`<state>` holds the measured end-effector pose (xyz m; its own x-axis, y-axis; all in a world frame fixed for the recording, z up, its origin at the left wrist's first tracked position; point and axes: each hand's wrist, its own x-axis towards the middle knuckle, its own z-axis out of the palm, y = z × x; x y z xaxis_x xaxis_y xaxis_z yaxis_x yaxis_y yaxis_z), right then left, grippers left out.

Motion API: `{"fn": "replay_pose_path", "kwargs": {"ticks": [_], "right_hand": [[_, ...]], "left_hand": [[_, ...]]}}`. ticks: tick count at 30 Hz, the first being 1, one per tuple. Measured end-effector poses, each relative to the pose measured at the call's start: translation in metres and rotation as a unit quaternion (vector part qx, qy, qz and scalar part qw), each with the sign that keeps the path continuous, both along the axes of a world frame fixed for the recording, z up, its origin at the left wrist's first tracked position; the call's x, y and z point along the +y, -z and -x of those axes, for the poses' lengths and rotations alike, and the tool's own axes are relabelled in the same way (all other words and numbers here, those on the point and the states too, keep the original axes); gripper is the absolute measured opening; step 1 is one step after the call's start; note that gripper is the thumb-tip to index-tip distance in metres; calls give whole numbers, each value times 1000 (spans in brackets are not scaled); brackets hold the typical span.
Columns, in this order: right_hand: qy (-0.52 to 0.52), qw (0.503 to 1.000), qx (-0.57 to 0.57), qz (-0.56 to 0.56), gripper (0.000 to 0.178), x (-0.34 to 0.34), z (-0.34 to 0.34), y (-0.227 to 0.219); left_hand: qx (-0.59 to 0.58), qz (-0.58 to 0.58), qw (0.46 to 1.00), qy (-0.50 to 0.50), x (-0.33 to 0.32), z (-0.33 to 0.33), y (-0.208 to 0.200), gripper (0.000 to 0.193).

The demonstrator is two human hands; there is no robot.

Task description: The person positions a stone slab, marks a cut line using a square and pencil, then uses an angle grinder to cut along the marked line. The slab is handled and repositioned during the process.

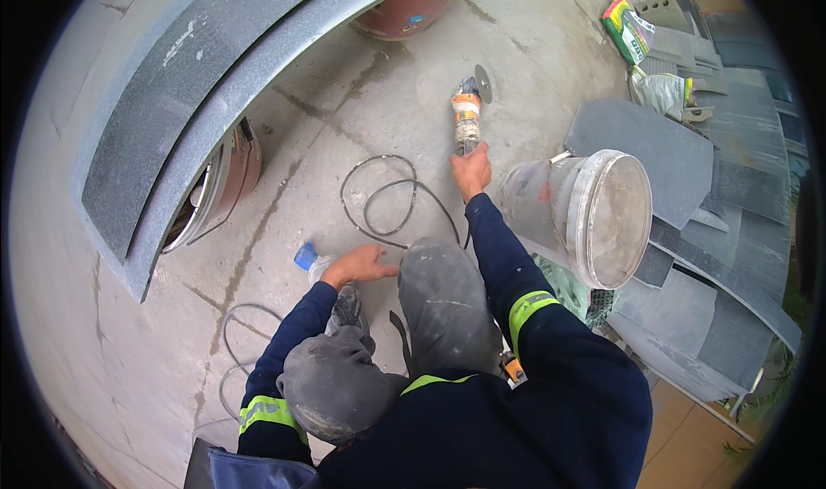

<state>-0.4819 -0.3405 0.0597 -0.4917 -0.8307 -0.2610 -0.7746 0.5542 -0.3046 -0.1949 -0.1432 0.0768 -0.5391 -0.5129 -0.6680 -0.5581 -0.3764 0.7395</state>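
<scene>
Grinder (467, 117) at one o'clock from the middle of the view, its orange-banded body pointing toward twelve, its round disc (483, 84) at the far end; whether the disc touches the floor (533, 76), I cannot tell; the right hand (471, 172) is wrapped around the near end of the body, fingers closed on it; the left hand (361, 265), at eight o'clock, holds nothing that shows, its fingers loosely spread and reaching toward the grey-trousered knee (443, 295); whether they touch it is unclear.

A dark cord (344, 198) lies in loops on the floor at eleven, just left of the grinder; a small blue object (305, 256) sits near the left hand, toward nine; a pale bucket (535, 201) stands at three, near the right forearm.

Farther out, two curved grey slabs (172, 114) sweep from nine to twelve, above a bucket (237, 175) between nine and ten and a reddish bucket (404, 15) at twelve; flat grey slabs (641, 149) are stacked from two to four; a colourful bag (628, 28) lies between one and two, a whitish bag (661, 91) at two.
</scene>
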Motion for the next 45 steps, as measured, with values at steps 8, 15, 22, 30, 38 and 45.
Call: {"fn": "replay_pose_path", "kwargs": {"ticks": [8,15,22,30,38,45], "right_hand": [[-41,994,83,59,85,3,6,35],[-119,984,85,103,89,23,2,48],[-144,983,96,65,92,21,10,54],[-142,988,67,-8,100,18,4,-5],[-188,974,-96,86,75,2,-93,-156],[-164,936,-312,-26,52,-10,-188,-321]], "left_hand": [[-63,19,967,-248,29,-118,-64,60],[-46,93,876,-471,44,-161,-144,44],[29,143,826,-545,22,-176,-201,38],[78,173,869,-458,-45,-189,-251,32],[66,131,866,-478,-63,-223,-387,33],[23,-79,828,-555,36,-261,-490,45]]}}
